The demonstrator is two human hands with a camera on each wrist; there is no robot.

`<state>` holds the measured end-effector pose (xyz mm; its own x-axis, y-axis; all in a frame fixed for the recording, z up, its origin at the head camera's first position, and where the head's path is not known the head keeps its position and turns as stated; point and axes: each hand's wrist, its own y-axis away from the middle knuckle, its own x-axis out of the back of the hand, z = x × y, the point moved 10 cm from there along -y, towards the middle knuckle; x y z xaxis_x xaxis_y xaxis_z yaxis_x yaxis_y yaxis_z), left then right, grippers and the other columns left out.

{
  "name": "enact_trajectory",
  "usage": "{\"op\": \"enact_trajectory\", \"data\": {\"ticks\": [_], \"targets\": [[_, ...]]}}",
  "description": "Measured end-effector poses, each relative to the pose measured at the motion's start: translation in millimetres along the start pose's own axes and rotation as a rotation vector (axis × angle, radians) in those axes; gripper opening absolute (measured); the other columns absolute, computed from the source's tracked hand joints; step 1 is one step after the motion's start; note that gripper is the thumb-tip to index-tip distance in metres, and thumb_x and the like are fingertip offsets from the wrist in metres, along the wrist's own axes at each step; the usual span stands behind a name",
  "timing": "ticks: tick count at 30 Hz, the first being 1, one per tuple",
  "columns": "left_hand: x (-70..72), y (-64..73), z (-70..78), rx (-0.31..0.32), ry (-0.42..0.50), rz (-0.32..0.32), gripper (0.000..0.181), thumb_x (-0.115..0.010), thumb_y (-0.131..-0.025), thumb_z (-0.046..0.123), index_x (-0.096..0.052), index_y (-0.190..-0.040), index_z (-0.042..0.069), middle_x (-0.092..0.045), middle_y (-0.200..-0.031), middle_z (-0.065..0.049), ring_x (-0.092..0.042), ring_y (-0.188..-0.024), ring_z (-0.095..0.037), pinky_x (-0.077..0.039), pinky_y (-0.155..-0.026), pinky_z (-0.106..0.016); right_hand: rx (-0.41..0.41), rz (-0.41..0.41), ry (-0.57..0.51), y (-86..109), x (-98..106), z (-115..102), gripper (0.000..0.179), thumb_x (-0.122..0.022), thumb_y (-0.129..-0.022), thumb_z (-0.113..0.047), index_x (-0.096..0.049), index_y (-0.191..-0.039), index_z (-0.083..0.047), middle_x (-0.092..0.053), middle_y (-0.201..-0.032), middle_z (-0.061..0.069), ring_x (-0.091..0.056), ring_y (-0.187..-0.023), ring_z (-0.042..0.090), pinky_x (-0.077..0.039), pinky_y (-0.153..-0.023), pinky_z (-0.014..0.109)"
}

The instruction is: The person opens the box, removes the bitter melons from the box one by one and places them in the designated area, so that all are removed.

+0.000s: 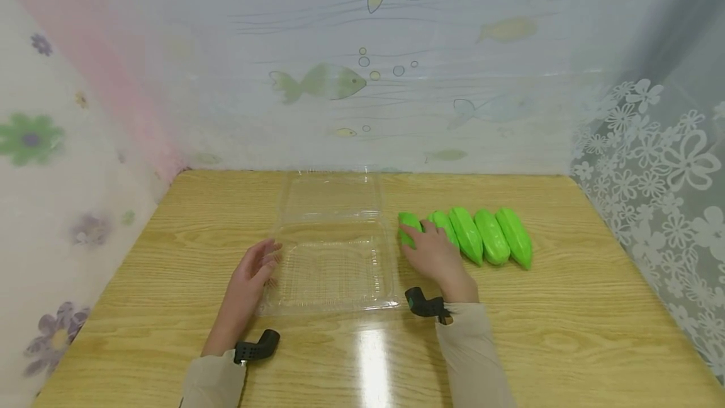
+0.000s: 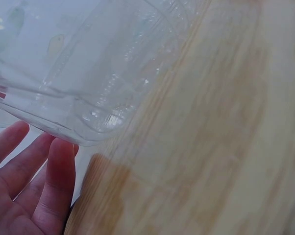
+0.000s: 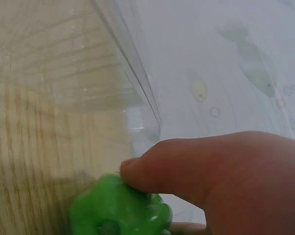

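Note:
A clear plastic clamshell box (image 1: 331, 307) stands with its lid (image 1: 334, 197) folded back. At its left edge is my left hand (image 1: 252, 272), fingers loosely bent; in the left wrist view the fingertips (image 2: 61, 149) lie close to the rim, and contact is hard to tell. My right hand (image 1: 433, 254) pinches the leftmost glossy green long vegetable-like piece (image 1: 409, 225), just right of the box. In the right wrist view the thumb (image 3: 157, 169) presses on that piece's lobed end (image 3: 120, 208); the fingers on its far side are mostly hidden.
Several like green pieces (image 1: 489, 238) lie side by side to the right, the nearest partly behind my right hand. The wooden table (image 1: 566, 332) ends at a fish-patterned curtain (image 1: 317, 131) behind, with flowered curtains on both sides.

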<state>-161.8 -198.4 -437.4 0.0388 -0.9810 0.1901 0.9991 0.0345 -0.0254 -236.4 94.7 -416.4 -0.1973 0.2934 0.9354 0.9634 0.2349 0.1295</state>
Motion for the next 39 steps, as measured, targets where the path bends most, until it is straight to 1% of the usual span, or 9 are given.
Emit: {"op": "enact_trajectory", "data": {"ticks": [3,8,12,18,26,30,33,35,39], "targets": [[0.0,0.4,-2.8,0.006,0.007,0.001,0.043,-0.045,-0.094,0.014,-0.032,-0.134,0.002,-0.041,-0.132,-0.017,-0.039,-0.119,-0.032,-0.046,-0.077,-0.032,0.006,-0.033,-0.022,1.4,-1.8,1.3,0.048,-0.048,-0.09,-0.031,-0.039,-0.136,-0.021,-0.027,-0.139,0.021,-0.026,-0.124,0.042,-0.034,-0.087,0.06],[0.1,1.8,-5.1,0.01,-0.002,0.005,0.043,-0.045,-0.095,0.014,-0.032,-0.134,0.003,-0.041,-0.132,-0.017,-0.039,-0.119,-0.032,-0.046,-0.077,-0.032,-0.011,-0.032,-0.068,0.6,-2.8,7.6,0.049,-0.052,-0.088,-0.034,-0.043,-0.134,-0.021,-0.03,-0.137,0.023,-0.028,-0.123,0.041,-0.035,-0.085,0.059],[-0.2,3.4,-4.8,0.008,-0.004,0.005,0.043,-0.044,-0.095,0.015,-0.032,-0.134,0.002,-0.041,-0.131,-0.017,-0.039,-0.119,-0.032,-0.047,-0.076,-0.031,-0.03,-0.001,-0.097,-0.3,-2.3,11.8,0.047,-0.055,-0.086,-0.034,-0.047,-0.13,-0.02,-0.032,-0.133,0.023,-0.031,-0.12,0.04,-0.039,-0.083,0.055],[-0.8,5.1,-4.2,0.009,0.003,0.003,0.043,-0.044,-0.095,0.015,-0.032,-0.134,0.002,-0.041,-0.131,-0.017,-0.04,-0.119,-0.032,-0.047,-0.076,-0.033,-0.05,0.069,-0.122,-0.7,3.1,15.2,0.044,-0.059,-0.082,-0.032,-0.053,-0.123,-0.017,-0.034,-0.127,0.022,-0.033,-0.111,0.037,-0.043,-0.076,0.05],[-1.7,1.5,-7.7,0.006,0.025,-0.007,0.044,-0.044,-0.095,0.016,-0.031,-0.135,0.003,-0.041,-0.132,-0.017,-0.04,-0.119,-0.031,-0.046,-0.078,-0.035,-0.028,0.12,-0.12,-1.6,9.8,15.5,0.039,-0.064,-0.081,-0.025,-0.057,-0.118,-0.015,-0.036,-0.123,0.019,-0.034,-0.109,0.035,-0.042,-0.079,0.046],[0.2,-2.9,-14.1,-0.006,0.037,-0.006,0.043,-0.045,-0.094,0.014,-0.032,-0.135,0.005,-0.042,-0.132,-0.014,-0.04,-0.119,-0.029,-0.047,-0.076,-0.034,-0.022,0.137,-0.126,-1.3,12.1,14.7,0.04,-0.066,-0.08,-0.022,-0.056,-0.119,-0.014,-0.037,-0.123,0.019,-0.034,-0.109,0.035,-0.042,-0.078,0.046],[4.5,-3.4,-23.6,-0.015,0.031,0.001,0.043,-0.045,-0.094,0.014,-0.033,-0.136,0.008,-0.042,-0.132,-0.011,-0.041,-0.118,-0.027,-0.048,-0.075,-0.032,-0.023,0.124,-0.151,-0.4,10.5,13.9,0.043,-0.065,-0.08,-0.019,-0.054,-0.121,-0.012,-0.036,-0.124,0.019,-0.033,-0.111,0.035,-0.042,-0.078,0.046],[7.1,-3.0,-29.4,-0.015,0.023,0.005,0.043,-0.045,-0.094,0.017,-0.033,-0.135,0.011,-0.043,-0.132,-0.009,-0.041,-0.118,-0.025,-0.048,-0.075,-0.03,-0.027,0.112,-0.16,-0.7,9.3,14.2,0.044,-0.065,-0.08,-0.019,-0.054,-0.122,-0.012,-0.035,-0.125,0.019,-0.033,-0.112,0.035,-0.042,-0.078,0.046],[7.1,-4.6,-30.6,-0.018,0.023,0.002,0.044,-0.046,-0.094,0.02,-0.034,-0.135,0.012,-0.043,-0.132,-0.007,-0.042,-0.118,-0.023,-0.047,-0.076,-0.029,-0.039,0.106,-0.163,-0.6,12.4,15.6,0.045,-0.065,-0.08,-0.02,-0.052,-0.123,-0.011,-0.035,-0.126,0.02,-0.034,-0.113,0.037,-0.043,-0.077,0.047]]}}
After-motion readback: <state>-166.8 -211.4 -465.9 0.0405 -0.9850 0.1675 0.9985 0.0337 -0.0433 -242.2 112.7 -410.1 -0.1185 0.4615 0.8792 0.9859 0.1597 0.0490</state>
